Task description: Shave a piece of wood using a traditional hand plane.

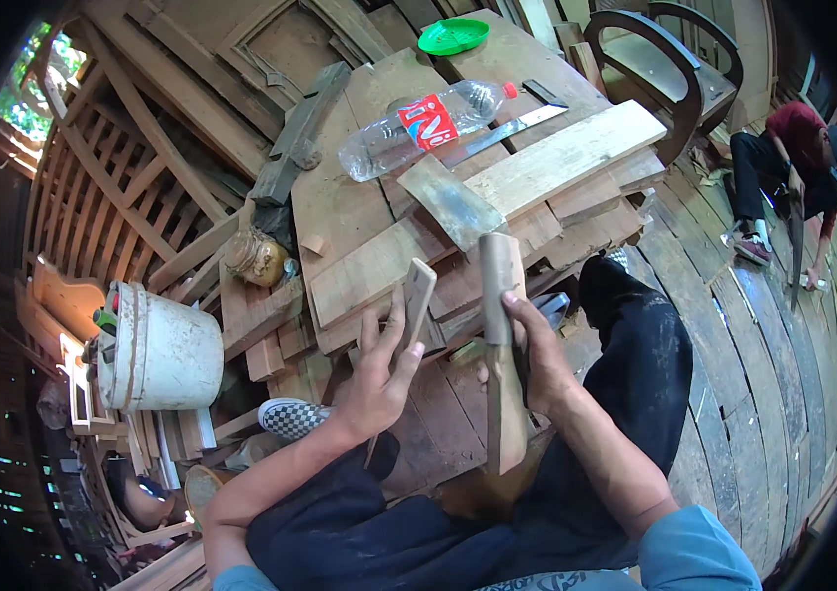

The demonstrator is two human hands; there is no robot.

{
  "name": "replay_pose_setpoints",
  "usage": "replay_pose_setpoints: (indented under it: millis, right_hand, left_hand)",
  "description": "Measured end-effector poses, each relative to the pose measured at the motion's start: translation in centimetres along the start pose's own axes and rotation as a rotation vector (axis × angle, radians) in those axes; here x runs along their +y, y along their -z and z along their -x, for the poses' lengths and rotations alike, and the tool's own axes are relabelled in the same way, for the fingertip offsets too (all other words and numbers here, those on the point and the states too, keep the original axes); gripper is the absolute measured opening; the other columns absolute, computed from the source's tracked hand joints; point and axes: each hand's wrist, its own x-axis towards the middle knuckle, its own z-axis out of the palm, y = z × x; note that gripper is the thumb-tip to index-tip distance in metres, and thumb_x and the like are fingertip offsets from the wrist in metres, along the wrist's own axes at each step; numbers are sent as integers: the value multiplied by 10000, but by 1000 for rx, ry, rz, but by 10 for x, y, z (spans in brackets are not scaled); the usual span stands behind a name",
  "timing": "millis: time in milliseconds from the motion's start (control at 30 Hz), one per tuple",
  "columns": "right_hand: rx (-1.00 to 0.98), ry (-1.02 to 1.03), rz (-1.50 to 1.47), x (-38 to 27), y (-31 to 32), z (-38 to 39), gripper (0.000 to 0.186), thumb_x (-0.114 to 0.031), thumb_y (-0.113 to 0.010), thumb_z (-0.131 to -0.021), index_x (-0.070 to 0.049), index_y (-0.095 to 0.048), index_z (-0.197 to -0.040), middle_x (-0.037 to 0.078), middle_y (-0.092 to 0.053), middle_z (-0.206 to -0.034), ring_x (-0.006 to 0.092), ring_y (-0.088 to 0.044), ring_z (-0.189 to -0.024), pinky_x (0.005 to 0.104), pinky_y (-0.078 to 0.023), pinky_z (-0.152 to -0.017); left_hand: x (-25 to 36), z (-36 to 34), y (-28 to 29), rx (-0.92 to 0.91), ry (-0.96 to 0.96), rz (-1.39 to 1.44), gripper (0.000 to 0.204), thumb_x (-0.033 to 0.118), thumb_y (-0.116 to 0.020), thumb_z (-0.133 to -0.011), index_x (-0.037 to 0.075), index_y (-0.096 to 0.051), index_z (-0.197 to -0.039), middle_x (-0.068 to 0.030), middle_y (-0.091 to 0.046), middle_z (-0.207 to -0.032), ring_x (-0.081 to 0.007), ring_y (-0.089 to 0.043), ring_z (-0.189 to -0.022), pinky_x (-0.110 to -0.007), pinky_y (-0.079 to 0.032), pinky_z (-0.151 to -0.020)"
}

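My left hand (379,379) holds a narrow, flat wooden piece (418,295) tilted upright between thumb and fingers. My right hand (544,360) grips a longer wooden piece (505,433) with a rounded, wider top, held upright beside the other piece and apart from it. Just beyond both hands, a broad metal blade (450,202) lies across stacked boards (561,153) on a wooden table (369,108). A plastic bottle (369,153) with a red label lies behind the blade, near a long thin metal strip (512,128).
A white bucket (167,350) and a jar (253,256) stand at left. A green tray (453,34) is at the table's back. A chair (684,89) stands at upper right. Another person (798,158) crouches on the plank floor (753,394) at right, holding a saw.
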Motion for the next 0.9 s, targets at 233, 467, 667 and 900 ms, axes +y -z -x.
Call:
replay_pose_setpoints:
  millis: [233, 467, 667, 900]
  right_hand:
    - [88, -71, -9, 7, 3, -7, 596, -666, -504, -848, -120, -574, -1077, 12, -498, -687, 160, -479, -449, 317, -385, -398]
    - [-47, 52, -63, 10, 6, -11, 537, -625, -532, -861, -107, -516, -1002, 34, -489, -724, 136, -486, -461, 286, -392, -398]
    - [-12, 69, -71, 0, 7, -5, 652, -663, -470, -872, -122, -461, -1235, 3, -441, -742, 127, -470, -532, 299, -404, -428]
    - [109, -29, -127, -3, 28, -15, 607, -714, -472, -870, -107, -485, -870, 3, -444, -671, 143, -464, -518, 306, -391, -473]
  left_hand:
    - [5, -3, -14, 232, -31, 281, 636, 92, -710, -849, -5, -395, -1392, -203, -560, -1180, -291, -580, -1101, -360, -463, -937]
    - [15, -30, 9, 450, 42, 447, 576, 114, -675, -891, 7, -412, -1392, -160, -593, -1192, -185, -614, -1031, -309, -517, -829]
    - [-32, -110, 67, 514, -10, 289, 648, 87, -600, -912, 71, -303, -1488, -53, -624, -1101, -120, -607, -914, -230, -485, -600]
    - [-58, -98, 71, -2, 205, -149, 507, 191, -636, -905, 56, -491, -1371, -195, -633, -1203, -245, -616, -1061, -325, -443, -947]
